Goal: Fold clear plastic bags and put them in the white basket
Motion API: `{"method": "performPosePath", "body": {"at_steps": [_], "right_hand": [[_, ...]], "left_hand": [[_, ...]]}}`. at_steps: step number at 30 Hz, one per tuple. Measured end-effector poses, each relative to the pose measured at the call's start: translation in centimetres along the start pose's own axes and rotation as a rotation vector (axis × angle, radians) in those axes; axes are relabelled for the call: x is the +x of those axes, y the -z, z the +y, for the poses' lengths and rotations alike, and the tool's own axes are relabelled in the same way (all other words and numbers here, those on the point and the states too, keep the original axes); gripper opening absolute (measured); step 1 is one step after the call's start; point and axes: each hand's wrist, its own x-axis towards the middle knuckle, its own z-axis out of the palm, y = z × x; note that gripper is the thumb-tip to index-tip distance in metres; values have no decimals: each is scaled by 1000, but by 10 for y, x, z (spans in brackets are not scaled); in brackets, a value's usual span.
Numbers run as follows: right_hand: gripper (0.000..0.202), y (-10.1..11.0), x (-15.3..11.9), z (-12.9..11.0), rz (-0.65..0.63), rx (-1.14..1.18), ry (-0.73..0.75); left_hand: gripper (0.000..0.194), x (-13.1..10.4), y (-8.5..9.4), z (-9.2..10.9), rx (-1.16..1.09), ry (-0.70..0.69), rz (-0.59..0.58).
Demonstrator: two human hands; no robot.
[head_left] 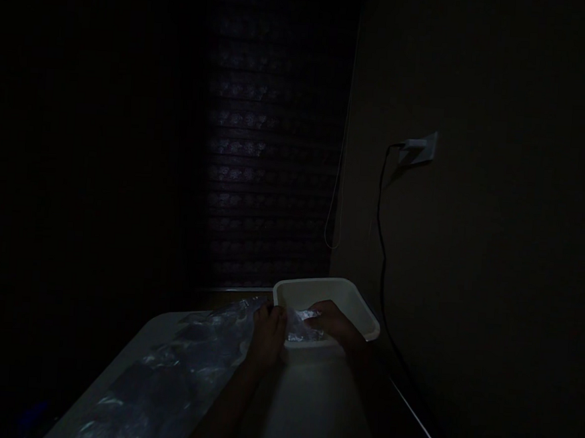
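In the dim light, a white plastic tub (312, 284) stands on the far part of a white table. My left hand (269, 329) is at the tub's left rim, its fingers curled closed on a clear plastic bag (293, 320). My right hand (331, 319) reaches into the tub from the right, fingers closed on the shiny, crinkled bag, whose contents I cannot make out. Left of my left arm, several clear plastic bags (161, 377) lie spread in a row; darkness hides what is in them.
The white table (138, 342) reaches back toward a window blind (240, 148) with a hanging cord (326, 228). On the right wall, a plug sits in a socket (420, 149), and its black cable (383, 252) runs down beside the tub.
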Motion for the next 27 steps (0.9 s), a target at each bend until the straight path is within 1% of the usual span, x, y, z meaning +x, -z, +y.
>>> {"method": "performPosePath", "body": {"at_steps": [6, 10, 12, 15, 18, 23, 25, 27], "right_hand": [[7, 13, -7, -8, 51, 29, 17], [11, 18, -14, -14, -67, 54, -12], [10, 15, -14, -15, -90, 26, -9], [9, 6, -10, -14, -58, -60, 1], [8, -1, -6, -13, -22, -118, -23], [6, -3, -6, -8, -24, -112, -29], [4, -2, -7, -6, -25, -76, -34], [7, -3, -8, -5, -34, -55, -50]], "left_hand": [[30, -3, 2, 4, -9, -8, -10], [33, -4, 2, 6, -15, 33, -13], [30, -4, 3, 7, -5, 55, -33], [24, -3, 4, 7, 15, 49, -49], [18, -3, 5, 8, 32, 48, -70], [28, -1, 7, 11, 59, 56, -97], [31, -1, 9, 13, 83, 68, -130], [30, 1, 12, 16, 123, 101, -176]]}}
